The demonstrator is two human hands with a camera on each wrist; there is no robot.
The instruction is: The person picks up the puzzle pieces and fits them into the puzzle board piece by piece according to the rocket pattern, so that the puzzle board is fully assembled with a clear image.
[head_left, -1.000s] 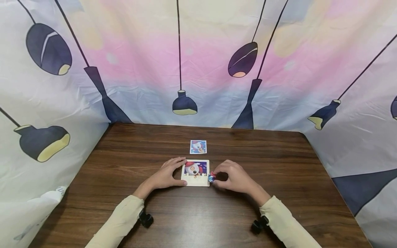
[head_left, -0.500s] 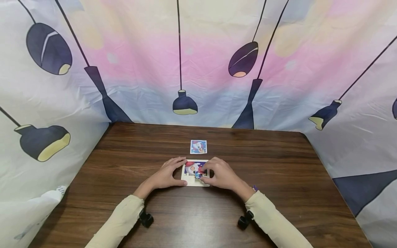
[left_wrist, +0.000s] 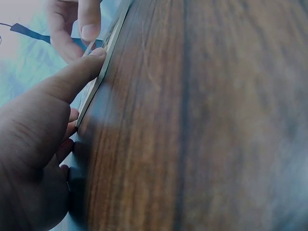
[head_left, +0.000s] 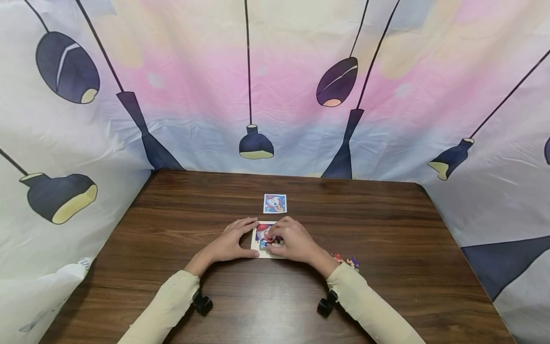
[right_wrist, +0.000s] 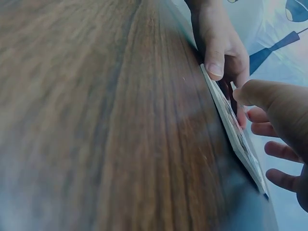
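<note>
Right hand (head_left: 294, 241) held a small blue-and-red piece (head_left: 263, 244) in a pinch, thumb against fingertips, with the remaining fingers spread loosely in the right wrist view. Since the preceding views it had travelled leftward: first beside the right edge of the board (head_left: 254, 241), then over its right half, and at inspection over the pale lower left part. Piece and board were both within the span of the two hands. In the left wrist view the piece appeared tilted on edge; whether it touched the board could not be established.

Left hand (head_left: 227, 242) had not shifted — thumb at the near left corner, forefinger at the far left corner, the digits extended and spread rather than clenched. It appeared to steady the board against the table (head_left: 193, 200).

Withdrawal of the right forearm leftward had also exposed loose pieces (head_left: 353, 262) beside the right sleeve (head_left: 365, 298). A picture card (head_left: 275, 204) lay beyond the board, unmoved.

Finding: the work had, in this inspector's judgement, passed from carrying to positioning — the piece was near a bare area, but was not yet released. Alignment remained the point to watch.
</note>
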